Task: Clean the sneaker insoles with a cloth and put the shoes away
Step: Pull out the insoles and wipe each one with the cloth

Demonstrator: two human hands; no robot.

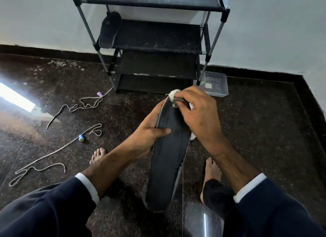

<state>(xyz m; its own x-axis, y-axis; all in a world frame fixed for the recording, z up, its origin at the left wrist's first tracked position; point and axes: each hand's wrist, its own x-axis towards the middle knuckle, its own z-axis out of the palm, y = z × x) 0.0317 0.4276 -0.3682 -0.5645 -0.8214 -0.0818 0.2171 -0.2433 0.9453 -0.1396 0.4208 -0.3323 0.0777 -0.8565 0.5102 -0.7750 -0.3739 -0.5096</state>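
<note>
Above the floor (264, 130), the left hand (150, 130) grips the insole (169, 166) steady so the right hand (199, 109), pinching the cloth (173, 95), can wipe its tip.

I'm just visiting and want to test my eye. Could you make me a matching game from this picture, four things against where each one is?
Things:
1. insole
2. cloth
3. second insole
4. clear plastic box

Places:
A. leaning on a shoe rack shelf
B. on the floor beside the rack
C. gripped by the left hand
D. bunched in the right hand, at the insole's tip

Pairs: 1-C, 2-D, 3-A, 4-B
</note>
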